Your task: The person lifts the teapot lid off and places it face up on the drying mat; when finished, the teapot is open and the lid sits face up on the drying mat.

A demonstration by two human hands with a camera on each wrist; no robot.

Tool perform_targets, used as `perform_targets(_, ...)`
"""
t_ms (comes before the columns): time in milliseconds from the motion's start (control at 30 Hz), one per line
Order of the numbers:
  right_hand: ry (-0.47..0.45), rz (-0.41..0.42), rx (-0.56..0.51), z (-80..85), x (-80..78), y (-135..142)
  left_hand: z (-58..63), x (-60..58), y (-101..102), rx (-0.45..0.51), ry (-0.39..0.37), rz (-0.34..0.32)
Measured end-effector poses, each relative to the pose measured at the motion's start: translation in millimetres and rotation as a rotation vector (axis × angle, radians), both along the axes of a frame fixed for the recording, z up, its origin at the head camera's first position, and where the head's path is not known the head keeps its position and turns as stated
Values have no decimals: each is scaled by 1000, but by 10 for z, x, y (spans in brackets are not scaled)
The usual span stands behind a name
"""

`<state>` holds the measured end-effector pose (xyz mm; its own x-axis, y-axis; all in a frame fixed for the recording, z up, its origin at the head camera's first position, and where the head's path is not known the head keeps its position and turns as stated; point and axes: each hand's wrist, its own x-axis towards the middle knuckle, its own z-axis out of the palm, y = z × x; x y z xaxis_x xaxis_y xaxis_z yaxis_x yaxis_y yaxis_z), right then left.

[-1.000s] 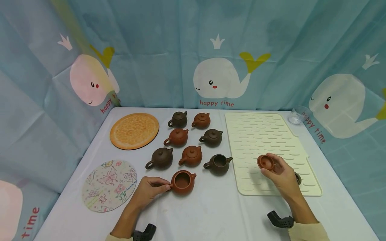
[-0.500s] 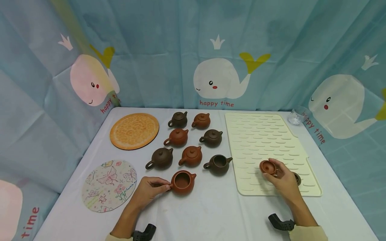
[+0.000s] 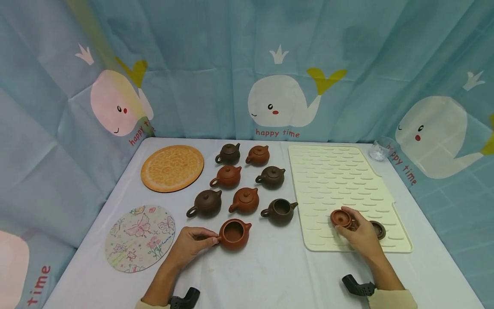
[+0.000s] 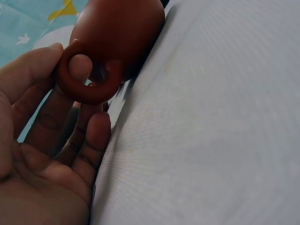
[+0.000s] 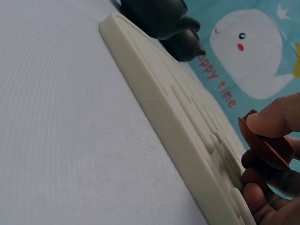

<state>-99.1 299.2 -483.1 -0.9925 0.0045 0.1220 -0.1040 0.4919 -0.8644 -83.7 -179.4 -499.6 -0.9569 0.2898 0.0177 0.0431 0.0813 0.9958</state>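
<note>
My left hand [image 3: 189,249] pinches the ring handle of a lidless reddish-brown teapot [image 3: 233,240], which stands upright on the white cloth. In the left wrist view, thumb and fingertips close on that handle [image 4: 89,96]. Over the front part of a cream ridged mat [image 3: 328,171], my right hand [image 3: 362,235] holds a reddish-brown teapot lid [image 3: 341,218] with its hollow underside facing up. The right wrist view has the lid [image 5: 267,145] between thumb and fingers, the lower fingers close to the mat. Just beyond this hand lies a dark brown lid [image 3: 378,230] on the mat.
A dark lidless teapot [image 3: 281,210] stands left of the mat. Several lidded teapots, such as a dark one [image 3: 207,203] and a reddish one [image 3: 246,200], fill the table's middle. Round mats, one orange [image 3: 172,168] and one floral [image 3: 140,238], lie left. A clear cup [image 3: 380,149] stands back right.
My right hand has come down closer to the mat with the reddish-brown lid, uncovering more of the dark lid beside it. The left hand and its teapot stay put.
</note>
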Motion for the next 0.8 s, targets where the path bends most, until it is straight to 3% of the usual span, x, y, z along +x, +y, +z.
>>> perform_targets(333, 26, -4, 134, -11, 2, -14, -1, 6, -4, 10, 3, -2)
perform_targets(800, -49, -1, 200, -14, 10, -32, -6, 0, -6, 8, -8, 7)
